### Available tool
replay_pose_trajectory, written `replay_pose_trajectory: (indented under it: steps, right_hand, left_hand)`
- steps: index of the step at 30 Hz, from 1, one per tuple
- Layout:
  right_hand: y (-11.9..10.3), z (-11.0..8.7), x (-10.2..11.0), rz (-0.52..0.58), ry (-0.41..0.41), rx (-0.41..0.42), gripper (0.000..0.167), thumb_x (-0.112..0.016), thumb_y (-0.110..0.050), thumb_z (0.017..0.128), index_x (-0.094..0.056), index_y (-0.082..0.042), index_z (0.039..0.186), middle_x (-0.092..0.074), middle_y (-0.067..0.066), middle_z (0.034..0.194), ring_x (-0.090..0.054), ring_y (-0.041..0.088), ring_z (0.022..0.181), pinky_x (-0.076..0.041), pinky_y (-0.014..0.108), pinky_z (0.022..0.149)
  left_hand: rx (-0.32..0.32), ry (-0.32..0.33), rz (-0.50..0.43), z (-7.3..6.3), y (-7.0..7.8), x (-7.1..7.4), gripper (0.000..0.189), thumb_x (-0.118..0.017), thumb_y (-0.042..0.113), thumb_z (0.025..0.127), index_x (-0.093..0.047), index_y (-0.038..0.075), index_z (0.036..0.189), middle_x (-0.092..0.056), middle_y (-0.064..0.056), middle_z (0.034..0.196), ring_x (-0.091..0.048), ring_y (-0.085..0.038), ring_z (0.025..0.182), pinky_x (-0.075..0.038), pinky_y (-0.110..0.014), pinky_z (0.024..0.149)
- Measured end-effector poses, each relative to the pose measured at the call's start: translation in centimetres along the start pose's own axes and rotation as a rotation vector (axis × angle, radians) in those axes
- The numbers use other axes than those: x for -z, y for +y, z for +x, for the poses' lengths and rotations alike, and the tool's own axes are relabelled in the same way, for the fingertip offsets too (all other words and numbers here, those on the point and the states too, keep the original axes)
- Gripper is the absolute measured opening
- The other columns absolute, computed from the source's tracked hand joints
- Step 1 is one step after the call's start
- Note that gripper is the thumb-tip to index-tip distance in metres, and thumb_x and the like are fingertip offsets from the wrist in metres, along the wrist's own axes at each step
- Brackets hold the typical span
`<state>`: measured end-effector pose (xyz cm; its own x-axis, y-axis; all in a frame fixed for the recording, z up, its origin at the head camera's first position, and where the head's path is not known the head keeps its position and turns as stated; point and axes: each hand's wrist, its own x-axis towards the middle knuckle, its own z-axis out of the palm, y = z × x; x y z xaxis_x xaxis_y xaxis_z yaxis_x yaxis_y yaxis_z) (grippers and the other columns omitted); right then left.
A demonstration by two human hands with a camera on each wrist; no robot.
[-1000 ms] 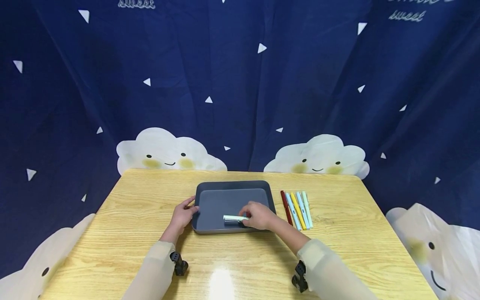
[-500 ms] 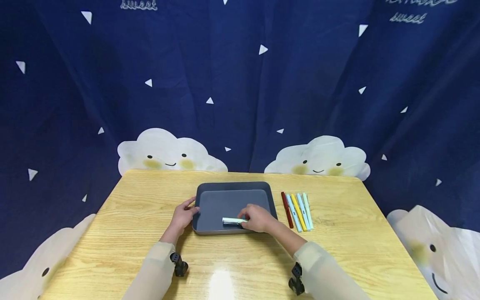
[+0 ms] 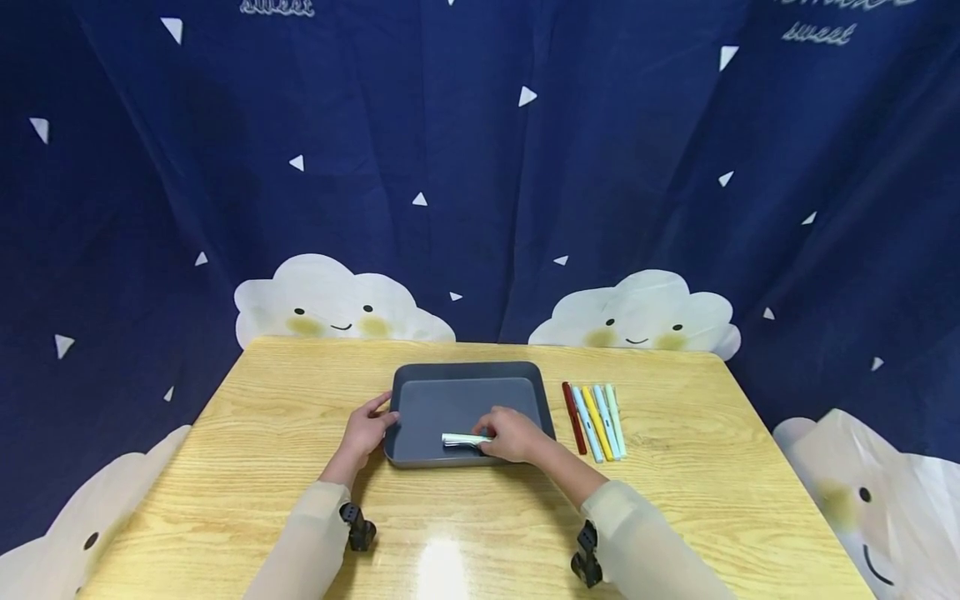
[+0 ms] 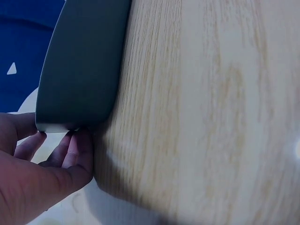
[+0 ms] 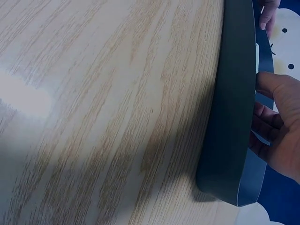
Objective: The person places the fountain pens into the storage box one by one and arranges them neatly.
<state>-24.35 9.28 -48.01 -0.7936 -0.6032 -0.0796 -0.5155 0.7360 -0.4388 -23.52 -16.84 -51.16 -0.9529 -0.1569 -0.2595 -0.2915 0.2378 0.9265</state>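
A dark grey rectangular tray (image 3: 442,404) lies on the wooden table. At its left side my left hand (image 3: 366,432) holds the wall, thumb over the rim and fingers against the outside, as the left wrist view shows on the tray wall (image 4: 84,65). Inside the tray, near its front wall, my right hand (image 3: 513,435) pinches a pale whitish pen (image 3: 459,439) lying crosswise, its left end sticking out past the fingers. The right wrist view has the front wall (image 5: 229,103) hiding most of that pen; only a pale sliver shows above the thumb.
Right of the tray, several pens lie side by side on the table (image 3: 697,467): a dark red pen (image 3: 573,418), a yellow pen (image 3: 597,422), light blue ones and a pale green pen (image 3: 615,421). A dark blue curtain (image 3: 480,167) with clouds hangs behind.
My right hand has shifted slightly left and toward the front of the tray, with the pale pen in its fingers. My left hand stays at the tray's left side.
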Motion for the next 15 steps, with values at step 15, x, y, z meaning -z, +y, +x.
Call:
replay_pose_trajectory:
  steps: [15]
  right_hand:
    - [0.07, 0.57, -0.64, -0.010, -0.029, -0.019, 0.017, -0.068, -0.017, 0.084, -0.072, -0.014, 0.101, -0.058, 0.002, 0.086, -0.048, 0.010, 0.073, -0.042, 0.026, 0.066]
  left_hand:
    - [-0.009, 0.004, -0.001, 0.00, -0.02, 0.01, 0.049, -0.053, 0.010, 0.093, -0.043, 0.008, 0.140, -0.051, -0.027, 0.125, -0.055, -0.031, 0.107, -0.050, -0.028, 0.074]
